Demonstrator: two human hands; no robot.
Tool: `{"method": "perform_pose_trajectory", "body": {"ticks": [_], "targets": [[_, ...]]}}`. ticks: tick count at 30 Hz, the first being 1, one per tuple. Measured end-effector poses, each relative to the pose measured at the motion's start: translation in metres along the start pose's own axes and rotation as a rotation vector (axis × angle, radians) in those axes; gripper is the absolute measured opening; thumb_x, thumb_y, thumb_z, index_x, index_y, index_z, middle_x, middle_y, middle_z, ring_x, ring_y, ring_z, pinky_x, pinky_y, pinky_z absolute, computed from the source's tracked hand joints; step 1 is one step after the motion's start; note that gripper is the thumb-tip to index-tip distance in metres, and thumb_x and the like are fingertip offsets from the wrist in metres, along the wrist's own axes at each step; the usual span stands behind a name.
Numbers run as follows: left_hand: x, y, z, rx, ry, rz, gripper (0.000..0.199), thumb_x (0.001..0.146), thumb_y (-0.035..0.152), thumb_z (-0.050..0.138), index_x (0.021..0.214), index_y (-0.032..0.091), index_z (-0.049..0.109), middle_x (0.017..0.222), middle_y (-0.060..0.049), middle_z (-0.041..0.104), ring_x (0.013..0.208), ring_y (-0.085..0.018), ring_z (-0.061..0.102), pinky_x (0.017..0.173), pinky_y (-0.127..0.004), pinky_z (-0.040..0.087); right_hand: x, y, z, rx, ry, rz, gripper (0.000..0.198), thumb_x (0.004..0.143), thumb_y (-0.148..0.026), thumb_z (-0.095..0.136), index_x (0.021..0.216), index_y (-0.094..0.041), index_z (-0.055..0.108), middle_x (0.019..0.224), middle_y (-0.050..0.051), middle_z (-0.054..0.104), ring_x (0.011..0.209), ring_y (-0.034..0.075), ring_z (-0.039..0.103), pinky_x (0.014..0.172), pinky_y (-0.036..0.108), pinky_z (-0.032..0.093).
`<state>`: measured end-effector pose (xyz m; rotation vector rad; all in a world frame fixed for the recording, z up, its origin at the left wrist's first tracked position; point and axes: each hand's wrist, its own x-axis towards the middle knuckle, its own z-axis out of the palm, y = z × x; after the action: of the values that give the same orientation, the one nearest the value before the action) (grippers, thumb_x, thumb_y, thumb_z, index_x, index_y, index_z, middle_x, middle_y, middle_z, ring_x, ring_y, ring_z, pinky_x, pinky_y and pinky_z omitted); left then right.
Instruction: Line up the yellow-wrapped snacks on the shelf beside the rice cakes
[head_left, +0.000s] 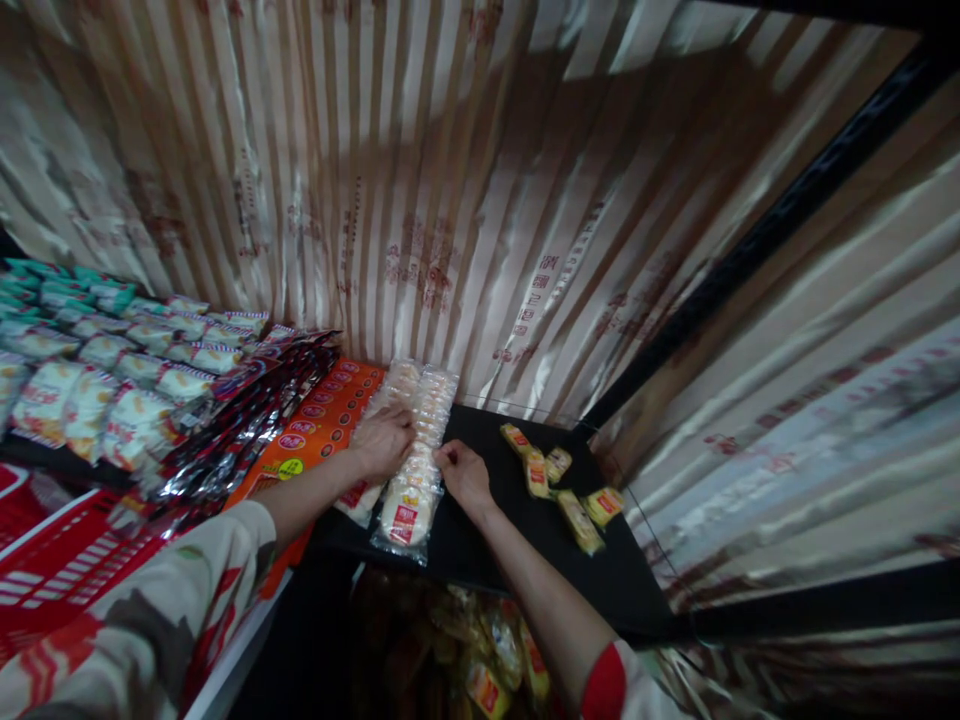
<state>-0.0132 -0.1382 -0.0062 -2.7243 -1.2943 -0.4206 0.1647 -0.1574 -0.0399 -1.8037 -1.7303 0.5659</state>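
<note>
Patterned sleeve, row of wrapped snacks between curled left hand and right hand, fingertips bunched, both grips unclear.

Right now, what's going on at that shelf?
A person is handling two clear-wrapped rows of round snacks on a black shelf. The left hand lies over the left row; the right hand is at the edge of the right row, grip unclear. Yellow packets lie to the right, orange packaging to the left.
</note>
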Motion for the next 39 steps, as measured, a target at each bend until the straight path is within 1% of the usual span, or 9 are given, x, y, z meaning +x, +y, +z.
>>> {"method": "perform_pose_trajectory", "body": {"ticks": [6,11,14,16,18,24,29,34,39], "targets": [[0.003,0.0,0.002,-0.007,-0.01,-0.039,0.013,0.078,0.016,0.05,0.077,0.015,0.063,0.092,-0.011,0.061,0.097,-0.024,0.051,0.086,-0.036,0.041,-0.004,0.0,0.003,0.053,0.025,0.017,0.018,0.081,-0.036,0.047,0.073,-0.022,0.055,0.06,-0.003,0.059,0.057,0.013,0.057,0.059,0.024,0.042],[0.004,0.001,0.004,0.008,-0.032,-0.078,0.016,0.078,0.014,0.048,0.077,0.014,0.064,0.092,-0.011,0.062,0.097,-0.024,0.051,0.087,-0.036,0.041,-0.012,0.003,0.002,0.146,0.038,0.048,0.018,0.076,-0.037,0.056,0.079,-0.02,0.054,0.071,-0.001,0.062,0.057,0.012,0.058,0.056,0.023,0.044],[0.004,0.002,0.005,0.008,-0.024,-0.101,0.016,0.077,0.014,0.049,0.077,0.014,0.064,0.092,-0.012,0.062,0.098,-0.024,0.051,0.086,-0.035,0.041,-0.019,0.005,-0.002,0.216,-0.013,0.085,0.021,0.076,-0.041,0.055,0.077,-0.02,0.054,0.066,-0.002,0.06,0.052,0.01,0.056,0.051,0.021,0.043],[0.004,0.002,0.006,0.009,-0.017,-0.115,0.016,0.077,0.014,0.049,0.077,0.013,0.065,0.092,-0.012,0.062,0.097,-0.024,0.052,0.085,-0.035,0.042,-0.021,0.007,-0.004,0.227,-0.064,0.073,0.022,0.076,-0.042,0.055,0.073,-0.02,0.056,0.06,-0.004,0.058,0.051,0.01,0.054,0.051,0.021,0.043],[0.003,0.003,0.007,0.011,-0.008,-0.123,0.017,0.077,0.014,0.048,0.078,0.012,0.065,0.091,-0.012,0.062,0.096,-0.025,0.052,0.084,-0.035,0.042,-0.021,0.009,-0.004,0.211,-0.09,0.049,0.019,0.074,-0.039,0.057,0.071,-0.02,0.058,0.057,-0.005,0.058,0.053,0.01,0.054,0.053,0.021,0.043],[0.001,0.001,0.008,0.006,0.014,-0.139,0.019,0.08,0.017,0.046,0.076,0.014,0.064,0.09,-0.01,0.062,0.095,-0.023,0.052,0.083,-0.033,0.042,-0.018,0.004,0.004,0.173,-0.101,0.011,0.007,0.069,-0.028,0.059,0.069,-0.022,0.062,0.064,-0.005,0.062,0.061,0.011,0.056,0.059,0.021,0.043],[0.0,-0.001,0.011,-0.001,0.037,-0.158,0.018,0.08,0.018,0.046,0.075,0.015,0.063,0.089,-0.008,0.061,0.096,-0.022,0.051,0.083,-0.031,0.042,-0.021,-0.004,0.005,0.134,-0.081,0.031,0.007,0.07,-0.026,0.057,0.074,-0.022,0.063,0.067,-0.004,0.063,0.062,0.011,0.057,0.061,0.021,0.042],[-0.002,-0.001,0.009,-0.019,0.047,-0.16,0.016,0.081,0.019,0.048,0.075,0.016,0.062,0.088,-0.007,0.06,0.093,-0.02,0.051,0.082,-0.03,0.042,-0.022,-0.01,0.003,0.035,-0.043,0.024,0.009,0.074,-0.026,0.054,0.074,-0.023,0.062,0.073,-0.003,0.065,0.066,0.012,0.059,0.062,0.02,0.041],[-0.011,0.002,0.009,-0.084,0.115,-0.186,0.019,0.085,0.021,0.044,0.081,0.016,0.062,0.091,-0.008,0.059,0.092,-0.02,0.05,0.083,-0.031,0.042,-0.02,-0.017,0.0,-0.004,-0.005,0.029,0.01,0.076,-0.027,0.052,0.075,-0.024,0.061,0.074,-0.003,0.066,0.066,0.013,0.059,0.06,0.021,0.04]]}}
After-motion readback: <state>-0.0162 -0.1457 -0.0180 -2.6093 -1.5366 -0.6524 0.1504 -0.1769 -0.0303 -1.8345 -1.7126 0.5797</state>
